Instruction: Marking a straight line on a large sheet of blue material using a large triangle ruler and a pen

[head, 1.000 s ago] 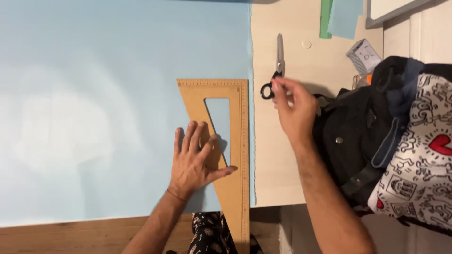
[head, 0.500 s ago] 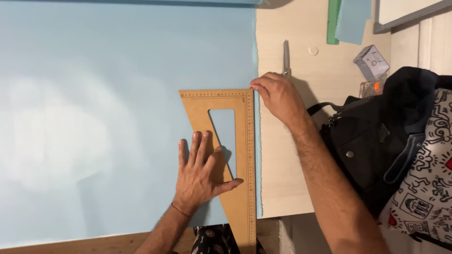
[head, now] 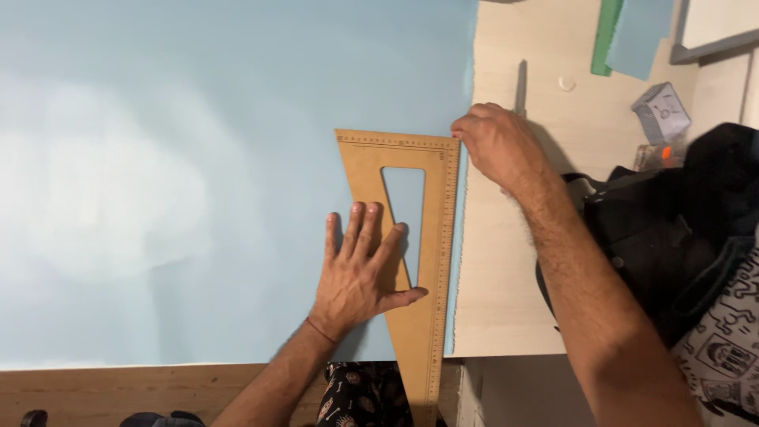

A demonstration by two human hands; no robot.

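A wooden set square (head: pixel 436 237) with a cut-out window lies on a large light blue paper sheet (head: pixel 198 158), its long ruled edge along the sheet's ragged right edge. My left hand (head: pixel 360 273) is pressed flat on the set square's lower left part, fingers spread. My right hand (head: pixel 494 146) has curled fingers, and its fingertips pinch the set square's top right corner at the paper's edge. A pair of scissors (head: pixel 520 83) lies on the pale table just beyond this hand; only the blades show.
The pale wooden table (head: pixel 506 300) ends at the front near my body. A black bag (head: pixel 664 237) and a patterned black-and-white bag (head: pixel 731 348) crowd the right side. Green and blue sheets (head: pixel 624 32), a small box (head: pixel 662 111) and a white round piece (head: pixel 566 82) lie at the back right.
My right hand left the scissors' handles and moved left to the set square's top right corner. My left hand stayed flat on the set square.
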